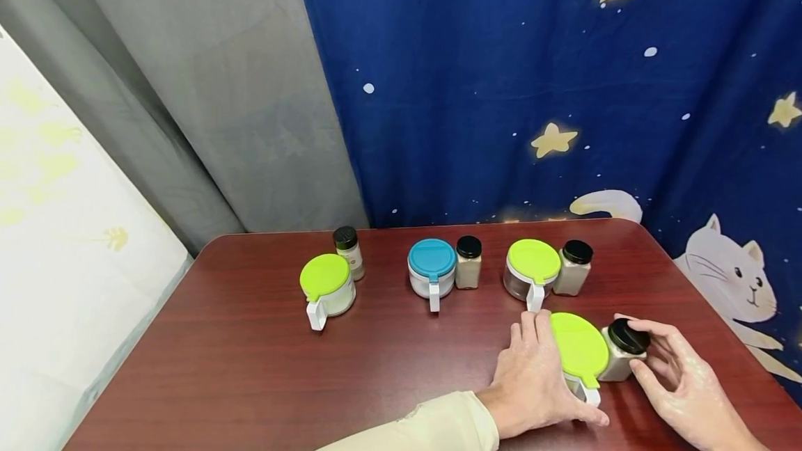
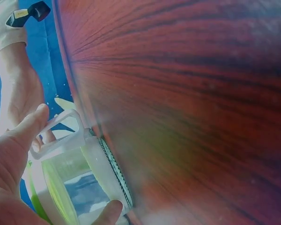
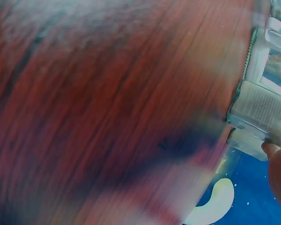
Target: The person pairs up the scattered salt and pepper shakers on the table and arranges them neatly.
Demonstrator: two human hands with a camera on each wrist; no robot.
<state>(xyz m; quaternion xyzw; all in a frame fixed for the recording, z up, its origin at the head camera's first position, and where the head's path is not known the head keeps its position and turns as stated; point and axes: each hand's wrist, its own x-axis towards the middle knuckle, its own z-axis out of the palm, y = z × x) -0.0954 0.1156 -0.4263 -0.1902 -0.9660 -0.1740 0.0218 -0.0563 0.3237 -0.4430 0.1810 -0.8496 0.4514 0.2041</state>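
At the front right of the table, my left hand (image 1: pixel 531 385) grips a seasoning jar with a lime-green lid (image 1: pixel 578 348) and a white handle. The left wrist view shows its clear body (image 2: pixel 84 187), with the thumb near the handle (image 2: pixel 61 126) and a fingertip low on the side. Right beside it stands a square spice jar with a black lid (image 1: pixel 628 337). My right hand (image 1: pixel 686 385) holds that one from the right, fingers at the lid and thumb on the side. In the right wrist view the spice jar (image 3: pixel 260 108) shows small printed text.
Behind stand three more pairs: a green-lidded jar (image 1: pixel 532 261) with a black-capped jar (image 1: pixel 573 268), a blue-lidded jar (image 1: pixel 432 259) with another (image 1: pixel 468 263), and a green-lidded jar (image 1: pixel 326 277) with a round shaker (image 1: pixel 349 254). A blue curtain (image 1: pixel 470 89) hangs beyond the table (image 1: pixel 250 367).
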